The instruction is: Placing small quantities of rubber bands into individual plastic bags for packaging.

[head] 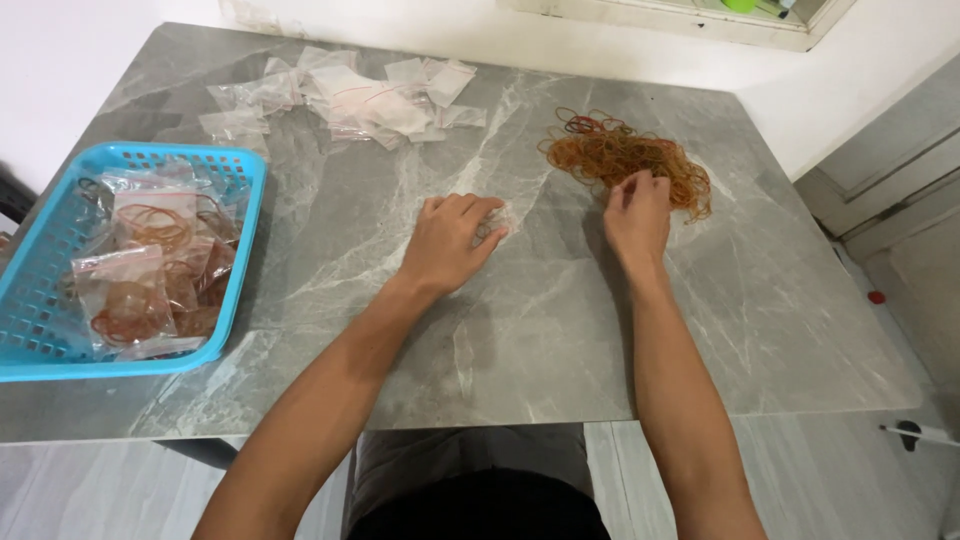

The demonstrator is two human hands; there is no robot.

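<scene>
Spanning a white-walled room, grey marble table [560, 330] carries rubber bands [620, 155].

The blue basket [60, 365] is cut off at the left edge; the right hand [637, 215] hides its fingertips' grip.

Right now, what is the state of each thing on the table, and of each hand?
Left hand: palm down, pressing a small clear bag flat on the table.
Right hand: fingers in the rubber band pile, pinching bands.
Band pile: loose, tangled.
Empty bags: scattered, flat.
Blue basket: holds filled bags of bands.
</scene>
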